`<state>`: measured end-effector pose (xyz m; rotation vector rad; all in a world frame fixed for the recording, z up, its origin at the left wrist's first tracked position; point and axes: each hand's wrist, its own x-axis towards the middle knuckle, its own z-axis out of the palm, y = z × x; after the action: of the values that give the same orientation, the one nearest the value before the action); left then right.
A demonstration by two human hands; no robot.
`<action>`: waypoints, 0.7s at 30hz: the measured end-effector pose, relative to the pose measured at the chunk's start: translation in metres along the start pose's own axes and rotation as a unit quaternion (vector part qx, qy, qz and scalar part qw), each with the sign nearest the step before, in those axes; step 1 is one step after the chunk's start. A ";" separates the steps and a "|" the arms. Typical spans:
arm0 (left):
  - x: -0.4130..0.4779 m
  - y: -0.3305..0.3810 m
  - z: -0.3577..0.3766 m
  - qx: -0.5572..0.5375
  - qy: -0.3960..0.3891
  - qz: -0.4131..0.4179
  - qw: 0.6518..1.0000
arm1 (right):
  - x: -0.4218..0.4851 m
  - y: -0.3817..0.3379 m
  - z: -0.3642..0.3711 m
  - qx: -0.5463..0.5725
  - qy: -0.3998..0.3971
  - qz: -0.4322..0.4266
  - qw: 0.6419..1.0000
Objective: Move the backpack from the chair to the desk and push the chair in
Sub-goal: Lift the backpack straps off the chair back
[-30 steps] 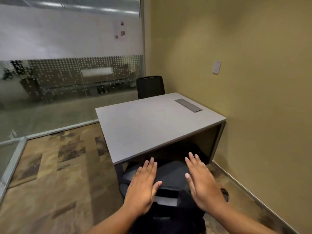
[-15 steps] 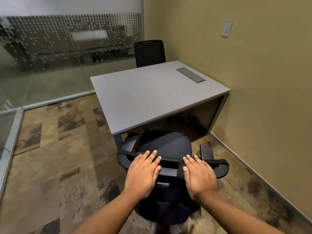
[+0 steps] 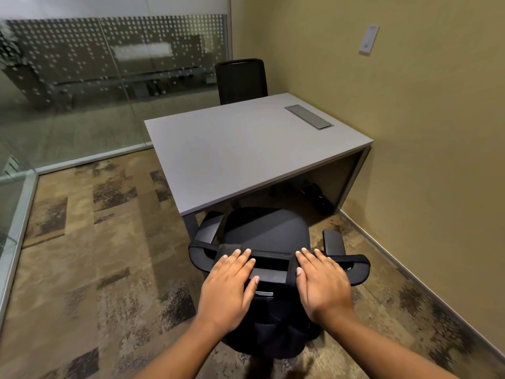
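Observation:
A black office chair [image 3: 267,231] with armrests stands at the near edge of the grey desk [image 3: 246,149], its seat mostly out from under the top. My left hand [image 3: 229,285] and my right hand [image 3: 325,285] lie palm down on the top bar of the chair's backrest [image 3: 269,265], fingers extended and not curled around it. Below my hands a bulky black fabric shape [image 3: 270,337] sits against the back of the chair. I cannot tell whether it is the backpack or part of the chair. Nothing lies on the desk top.
A grey cable hatch [image 3: 308,116] is set into the desk's far right. A second black chair [image 3: 241,80] stands behind the desk. A tan wall [image 3: 423,132] runs close along the right, a glass partition [image 3: 109,77] along the back and left. Patterned carpet covers the floor.
My hands have come down from hovering over the seat onto the top of the backrest. The view has tilted down, and more of the chair shows in front of the desk.

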<state>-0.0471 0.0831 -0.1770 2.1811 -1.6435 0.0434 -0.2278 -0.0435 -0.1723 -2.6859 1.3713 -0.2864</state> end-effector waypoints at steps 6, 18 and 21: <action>-0.027 0.002 -0.003 -0.083 0.028 -0.027 0.996 | 0.002 0.004 -0.001 -0.012 -0.005 -0.006 1.000; -0.032 0.004 -0.009 -0.161 0.079 -0.103 0.978 | -0.002 0.003 -0.010 -0.013 0.001 -0.017 1.000; -0.030 0.002 -0.010 -0.167 0.081 -0.112 0.976 | -0.002 0.003 -0.011 -0.014 0.000 -0.018 1.000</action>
<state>-0.0561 0.1135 -0.1746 2.0282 -1.2098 -0.1080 -0.2337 -0.0442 -0.1627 -2.7353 1.3369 -0.2734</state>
